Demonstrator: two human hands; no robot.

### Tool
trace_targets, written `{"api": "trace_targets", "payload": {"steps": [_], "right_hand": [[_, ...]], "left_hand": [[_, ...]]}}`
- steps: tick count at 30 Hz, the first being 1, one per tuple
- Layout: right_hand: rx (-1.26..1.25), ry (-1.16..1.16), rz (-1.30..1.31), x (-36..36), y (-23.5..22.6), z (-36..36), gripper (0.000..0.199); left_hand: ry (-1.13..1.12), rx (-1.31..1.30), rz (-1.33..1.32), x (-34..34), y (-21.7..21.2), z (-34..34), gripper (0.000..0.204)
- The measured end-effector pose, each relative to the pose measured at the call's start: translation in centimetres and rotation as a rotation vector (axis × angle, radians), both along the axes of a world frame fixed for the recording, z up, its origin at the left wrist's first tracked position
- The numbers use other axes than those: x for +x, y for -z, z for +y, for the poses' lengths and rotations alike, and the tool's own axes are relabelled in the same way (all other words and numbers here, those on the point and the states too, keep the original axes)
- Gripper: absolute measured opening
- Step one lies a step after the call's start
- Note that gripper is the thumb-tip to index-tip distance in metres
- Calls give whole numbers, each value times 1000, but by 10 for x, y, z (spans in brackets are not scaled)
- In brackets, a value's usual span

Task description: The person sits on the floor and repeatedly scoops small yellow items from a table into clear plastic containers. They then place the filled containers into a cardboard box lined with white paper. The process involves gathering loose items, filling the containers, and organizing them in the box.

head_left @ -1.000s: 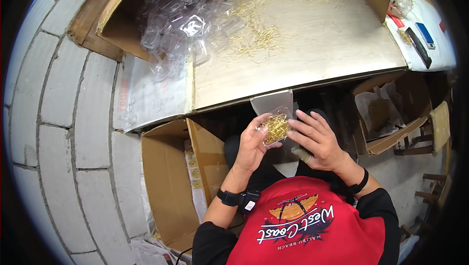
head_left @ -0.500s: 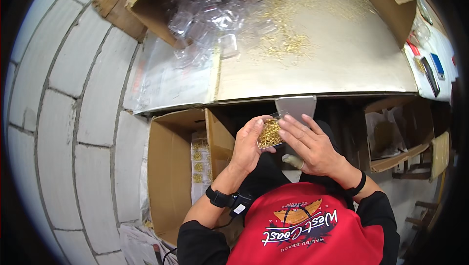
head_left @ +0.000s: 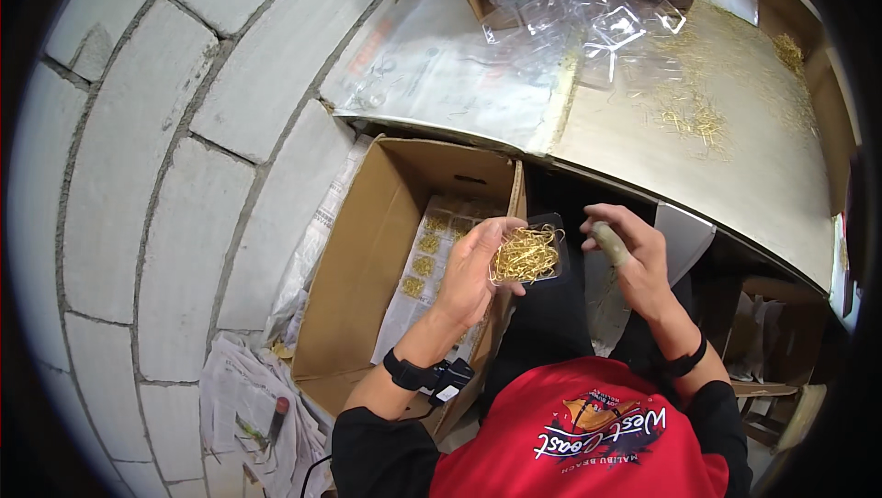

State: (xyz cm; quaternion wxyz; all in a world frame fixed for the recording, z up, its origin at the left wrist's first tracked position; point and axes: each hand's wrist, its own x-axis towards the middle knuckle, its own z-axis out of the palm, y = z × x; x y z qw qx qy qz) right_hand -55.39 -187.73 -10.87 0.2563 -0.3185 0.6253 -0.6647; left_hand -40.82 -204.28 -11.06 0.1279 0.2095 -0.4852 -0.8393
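Note:
My left hand (head_left: 473, 273) grips a small clear plastic box (head_left: 556, 270) by its left side. Thin gold-coloured metal pieces (head_left: 525, 255), some with hooked ends, are heaped in it up to the rim. To the right of the box, and apart from it, is my right hand (head_left: 638, 254). Its fingers are loosely bent and apart, with nothing visible in them; a pale cover (head_left: 610, 243) sits on the thumb. Below my left hand stands an open cardboard carton (head_left: 344, 287), where several clear boxes of gold pieces (head_left: 423, 265) lie in rows.
Ahead is a worktable (head_left: 634, 144) with loose gold pieces (head_left: 695, 121) scattered on it. A pile of empty clear boxes (head_left: 588, 16) spills from a cardboard box at the back. Block wall (head_left: 156, 121) runs along the left. Another carton (head_left: 776, 323) stands under the table at right.
My right hand has come away from the box's top and moved right. My left hand still holds the box. The view has turned toward the left, bringing the carton nearer the middle.

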Motion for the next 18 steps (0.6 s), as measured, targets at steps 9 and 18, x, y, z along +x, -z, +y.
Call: {"api": "trace_targets", "payload": {"steps": [9,18], "right_hand": [[79,-247,-406,11,13,-53,6],[199,-179,-224,19,27,-67,15]], "left_hand": [[-64,-8,-28,22,14,-14,41],[-115,-26,-36,27,21,-19,38]]}}
